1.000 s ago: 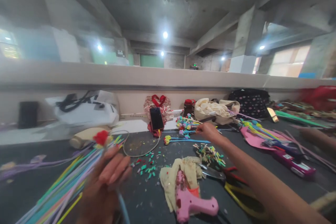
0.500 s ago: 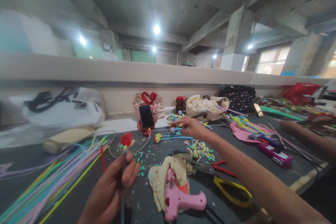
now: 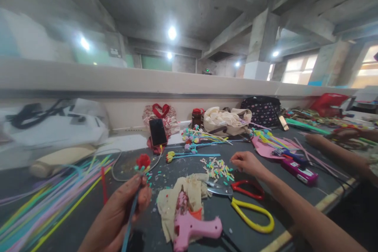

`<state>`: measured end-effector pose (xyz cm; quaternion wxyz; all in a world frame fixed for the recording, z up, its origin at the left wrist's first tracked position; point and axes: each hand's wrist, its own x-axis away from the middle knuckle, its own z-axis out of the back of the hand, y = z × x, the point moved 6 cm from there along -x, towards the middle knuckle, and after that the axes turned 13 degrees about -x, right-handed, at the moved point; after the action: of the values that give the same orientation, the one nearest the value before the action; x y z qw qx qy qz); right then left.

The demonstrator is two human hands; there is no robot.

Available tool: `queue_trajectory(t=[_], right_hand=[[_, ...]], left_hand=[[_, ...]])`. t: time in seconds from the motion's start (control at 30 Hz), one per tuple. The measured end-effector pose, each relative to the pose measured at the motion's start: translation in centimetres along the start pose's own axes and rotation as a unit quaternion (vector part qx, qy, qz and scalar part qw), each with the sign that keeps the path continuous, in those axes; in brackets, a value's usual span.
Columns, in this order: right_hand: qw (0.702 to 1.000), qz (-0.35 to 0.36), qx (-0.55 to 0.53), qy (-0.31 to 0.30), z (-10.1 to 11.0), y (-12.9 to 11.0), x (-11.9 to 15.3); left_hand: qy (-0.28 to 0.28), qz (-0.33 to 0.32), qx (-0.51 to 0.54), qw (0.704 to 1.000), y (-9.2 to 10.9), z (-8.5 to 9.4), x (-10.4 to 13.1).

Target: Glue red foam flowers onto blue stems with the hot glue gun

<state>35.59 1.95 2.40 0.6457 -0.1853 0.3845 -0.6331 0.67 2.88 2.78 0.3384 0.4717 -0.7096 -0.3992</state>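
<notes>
My left hand (image 3: 126, 201) is closed around the blue stem (image 3: 129, 220) of a small craft flower, whose red head (image 3: 143, 162) has teal bits under it. To the right, my right hand (image 3: 249, 164) hovers by a pile of small cream, teal and yellow pieces (image 3: 217, 169), its fingers curled together. I cannot make out whether anything is between those fingertips. A pink glue gun (image 3: 191, 224) lies on a crumpled beige cloth (image 3: 167, 208) between my hands. Scissors with one red and one yellow handle (image 3: 256, 218) lie below my right hand.
Long coloured stems (image 3: 59, 201) are spread at the left. Finished-looking flower stems (image 3: 195, 155) lie behind the pile. A phone (image 3: 158, 132) leans at the back near a beige bag (image 3: 227, 120). A co-worker's arm (image 3: 333, 153) reaches in from the right beside a purple box (image 3: 299, 171).
My right hand has drawn back from the flower bunch at the rear, down and right to beside the small pieces. My left hand still holds the flower. The view has shifted slightly.
</notes>
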Motion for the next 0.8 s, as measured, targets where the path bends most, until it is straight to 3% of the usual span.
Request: queue_trajectory(t=[0.13, 0.27, 0.43, 0.6, 0.8], right_hand=[[1.0, 0.018, 0.02, -0.004, -0.9, -0.1, -0.4], [0.996, 0.044, 0.07, -0.019, -2.5, -1.5, -2.4], [0.984, 0.04, 0.156, -0.08, -5.0, -2.2, -4.9], [0.968, 0.008, 0.218, -0.126, -6.9, -1.9, -5.6], [0.976, -0.021, 0.19, -0.107, -6.1, -1.5, -5.8]], left_hand=[[0.022, 0.011, -0.036, 0.999, -0.6, -0.1, -0.2], [0.041, 0.009, -0.061, 0.997, -1.0, -0.2, -0.6], [0.021, 0.01, -0.109, 0.994, -1.5, -0.6, -0.6], [-0.009, 0.007, -0.132, 0.991, -1.6, -1.3, -0.4], [-0.015, 0.001, -0.136, 0.991, -1.3, -1.3, -0.3]])
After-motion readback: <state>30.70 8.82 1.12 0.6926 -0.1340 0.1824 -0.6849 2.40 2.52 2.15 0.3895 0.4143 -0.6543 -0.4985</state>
